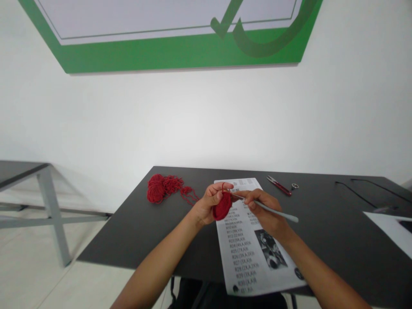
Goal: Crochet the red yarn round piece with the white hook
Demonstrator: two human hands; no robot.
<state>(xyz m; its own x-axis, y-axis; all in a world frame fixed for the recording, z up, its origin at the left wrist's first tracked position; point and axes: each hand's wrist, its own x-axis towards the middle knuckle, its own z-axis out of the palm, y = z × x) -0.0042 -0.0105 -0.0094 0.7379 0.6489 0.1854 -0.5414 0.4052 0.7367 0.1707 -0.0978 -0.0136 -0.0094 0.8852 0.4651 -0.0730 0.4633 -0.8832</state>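
Between my fingers, above the table, is a small red crocheted piece (222, 207). My left hand (210, 201) pinches it from the left, and a strand of red yarn loops up near the index finger. My right hand (264, 210) holds a crochet hook (277, 211) with a pale grey handle, much like a pen. The hook's thin metal shaft points left and meets the top edge of the red piece; its very tip is too small to make out. A ball of red yarn (156, 189) lies at the far left of the table, with loose tangled strands trailing toward my left hand.
Under my hands a printed pattern sheet (238, 257) lies on the dark table (189, 240), overhanging its front edge. Red-handled snips (279, 186) with a ring rest at the back. Eyeglasses (383, 209) and a white sheet (388, 231) are at right. Another table (24, 171) stands left.
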